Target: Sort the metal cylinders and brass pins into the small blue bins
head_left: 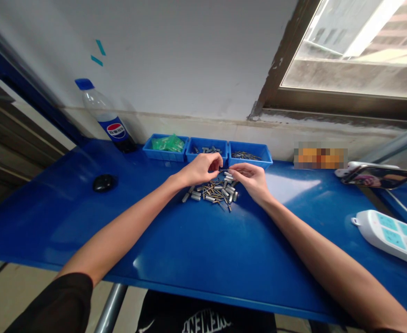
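My left hand point(201, 169) and my right hand point(252, 178) meet above a small pile, the fingers of both closed in a pinch. A thin dark metal pin point(223, 171) spans the small gap between the two sets of fingertips. Below lies the mixed pile of thin brass-coloured pins point(210, 188) and short silver cylinders point(195, 196). Just behind my hands stand a blue bin point(207, 157) with silver cylinders and another blue bin point(266, 159) holding thin dark pins. My fingers hide the pin's ends.
A third blue bin point(165, 155) holds a green plastic bag point(170, 143). At the left are a Pepsi bottle point(115, 127) and a black mouse point(102, 182). A propped phone point(380, 176) and a white power strip point(391, 236) occupy the right side of the blue table point(196, 254).
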`<state>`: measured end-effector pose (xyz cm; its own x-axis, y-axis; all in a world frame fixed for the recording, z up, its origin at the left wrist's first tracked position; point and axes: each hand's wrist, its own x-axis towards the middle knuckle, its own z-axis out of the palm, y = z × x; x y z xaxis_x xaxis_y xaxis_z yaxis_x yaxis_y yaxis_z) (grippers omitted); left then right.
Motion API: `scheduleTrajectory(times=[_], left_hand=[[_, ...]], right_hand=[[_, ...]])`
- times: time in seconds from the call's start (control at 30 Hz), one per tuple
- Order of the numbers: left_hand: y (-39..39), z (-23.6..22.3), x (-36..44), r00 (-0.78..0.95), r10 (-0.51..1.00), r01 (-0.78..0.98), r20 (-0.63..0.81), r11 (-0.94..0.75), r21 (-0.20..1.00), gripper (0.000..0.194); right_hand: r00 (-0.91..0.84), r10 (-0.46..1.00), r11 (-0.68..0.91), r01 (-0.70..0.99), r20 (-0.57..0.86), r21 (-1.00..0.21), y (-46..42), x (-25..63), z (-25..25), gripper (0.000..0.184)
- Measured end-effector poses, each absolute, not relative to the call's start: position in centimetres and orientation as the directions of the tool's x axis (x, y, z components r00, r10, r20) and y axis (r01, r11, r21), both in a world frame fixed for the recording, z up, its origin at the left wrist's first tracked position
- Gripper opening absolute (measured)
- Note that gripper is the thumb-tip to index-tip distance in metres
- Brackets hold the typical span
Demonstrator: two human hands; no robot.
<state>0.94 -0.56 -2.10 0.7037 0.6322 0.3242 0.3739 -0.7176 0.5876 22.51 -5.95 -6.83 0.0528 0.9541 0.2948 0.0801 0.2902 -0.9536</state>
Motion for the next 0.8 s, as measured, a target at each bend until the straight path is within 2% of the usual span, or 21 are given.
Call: scheduleTrajectory(times=[0.1,0.17,0.27,0.4,0.53,0.67,0.8], left_hand=[[-0.1,-2.8,0.8,0.679,0.658,0.428,0.327,-0.716,0.552,0.014],[0.1,-3.3,0.8,0.683,0.658,0.449,0.317,-0.721,0.528,0.012],[0.1,-4.1,1.0,0.689,0.661,0.472,0.298,-0.721,0.508,0.014],[-0.3,-4.4,1.6,0.687,0.684,0.539,0.245,-0.706,0.46,0.019],[-0.6,-4.2,1.9,0.699,0.679,0.597,0.225,-0.727,0.339,0.022],[-0.6,-4.4,1.7,0.757,0.624,0.583,0.193,-0.779,0.232,0.025],[-0.5,-4.8,1.5,0.739,0.632,0.566,0.233,-0.77,0.293,0.026]], right_hand=[[0.293,0.886,0.348,0.095,0.36,-0.933,-5.7,22.9,-6.9,0.03],[0.37,0.85,0.357,0.118,0.375,-0.927,-5.5,23.2,-7.1,0.04],[0.355,0.854,0.354,0.143,0.382,-0.924,-5.4,23.6,-7.4,0.049],[0.316,0.865,0.364,0.139,0.389,-0.921,-5.4,23.6,-7.4,0.043],[0.292,0.884,0.346,0.116,0.365,-0.931,-5.6,23.3,-7.1,0.04],[0.283,0.89,0.342,0.1,0.356,-0.934,-5.7,23.2,-6.9,0.036],[0.286,0.891,0.341,0.095,0.354,-0.935,-5.7,23.1,-6.8,0.033]])
